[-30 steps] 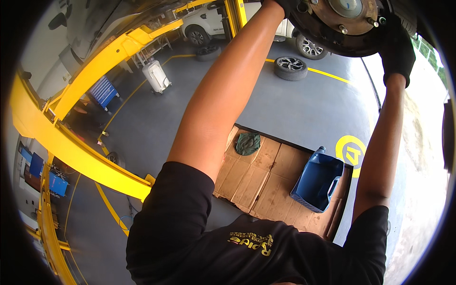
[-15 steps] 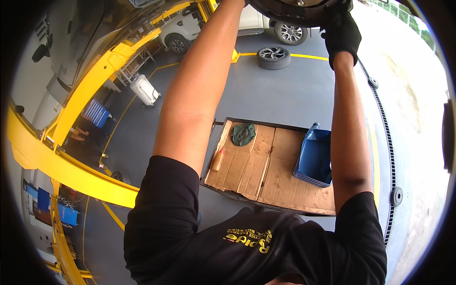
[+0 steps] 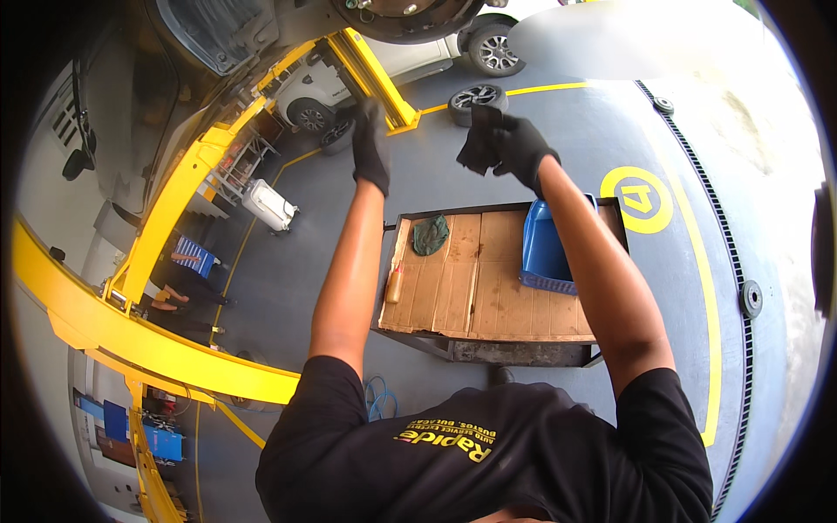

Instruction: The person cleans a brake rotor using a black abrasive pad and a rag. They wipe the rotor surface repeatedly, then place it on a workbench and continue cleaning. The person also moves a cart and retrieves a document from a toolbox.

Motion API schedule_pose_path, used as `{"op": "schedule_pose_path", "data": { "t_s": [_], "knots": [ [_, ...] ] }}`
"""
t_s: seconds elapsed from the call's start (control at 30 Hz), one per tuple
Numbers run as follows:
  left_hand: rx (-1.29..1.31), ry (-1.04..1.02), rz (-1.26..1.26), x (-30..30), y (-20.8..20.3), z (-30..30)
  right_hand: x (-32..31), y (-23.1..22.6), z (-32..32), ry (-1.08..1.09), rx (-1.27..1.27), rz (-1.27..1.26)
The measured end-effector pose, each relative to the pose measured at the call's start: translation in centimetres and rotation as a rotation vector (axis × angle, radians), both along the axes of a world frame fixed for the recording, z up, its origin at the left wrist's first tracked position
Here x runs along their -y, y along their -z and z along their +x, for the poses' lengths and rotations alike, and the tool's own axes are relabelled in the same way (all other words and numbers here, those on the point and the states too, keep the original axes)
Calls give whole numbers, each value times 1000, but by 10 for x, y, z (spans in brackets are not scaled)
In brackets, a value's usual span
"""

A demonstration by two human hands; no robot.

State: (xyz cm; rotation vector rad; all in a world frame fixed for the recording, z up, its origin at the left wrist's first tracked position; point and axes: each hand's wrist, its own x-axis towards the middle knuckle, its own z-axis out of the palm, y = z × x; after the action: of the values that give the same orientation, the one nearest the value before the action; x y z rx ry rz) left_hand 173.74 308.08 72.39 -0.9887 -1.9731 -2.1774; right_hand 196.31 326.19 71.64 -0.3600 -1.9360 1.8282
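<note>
My right hand (image 3: 520, 155), in a black glove, is closed on a black flat piece (image 3: 480, 142) with uneven edges; its exact kind I cannot make out. It is raised above the far side of the cart. My left hand (image 3: 371, 150), also black-gloved, is lifted to the left of it. Motion smears its fingers, and I see nothing clearly held there. Beyond both hands, at the top edge, hangs part of a dark round wheel hub assembly (image 3: 410, 26) under a raised vehicle. Neither hand touches it.
A cart topped with cardboard (image 3: 488, 301) carries a green cloth (image 3: 430, 235), a small amber bottle (image 3: 395, 284) and a blue bin (image 3: 542, 253). A yellow lift arm (image 3: 157, 349) crosses the left. A loose wheel (image 3: 477, 103) lies ahead, near a white vehicle (image 3: 410, 63). Another person's arm (image 3: 166, 303) shows left.
Both hands have come down and away from the round assembly overhead, toward me and leftward. The black piece now shows in my right hand. My view has shifted, revealing more of the cart.
</note>
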Motion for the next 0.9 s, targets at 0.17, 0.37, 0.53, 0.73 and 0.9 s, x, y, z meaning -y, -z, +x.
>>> {"op": "schedule_pose_path", "data": {
  "t_s": [0.17, 0.37, 0.53, 0.73, 0.9],
  "knots": [
    [831, 601, -49, 51, 184, 216, 31, 78, 116, -132, 84, -278],
    [1000, 644, 227, -26, 174, 394, 1, 136, 240, -80, 235, -119],
    [856, 634, 266, -86, 140, 447, -37, 121, 291, -108, 192, -391],
    [596, 22, 262, -115, 156, 410, -59, 99, 301, -371, 310, -393],
    [-654, -529, 79, -116, -35, 320, -146, 106, 296, -403, 491, -74]
  ]
}}
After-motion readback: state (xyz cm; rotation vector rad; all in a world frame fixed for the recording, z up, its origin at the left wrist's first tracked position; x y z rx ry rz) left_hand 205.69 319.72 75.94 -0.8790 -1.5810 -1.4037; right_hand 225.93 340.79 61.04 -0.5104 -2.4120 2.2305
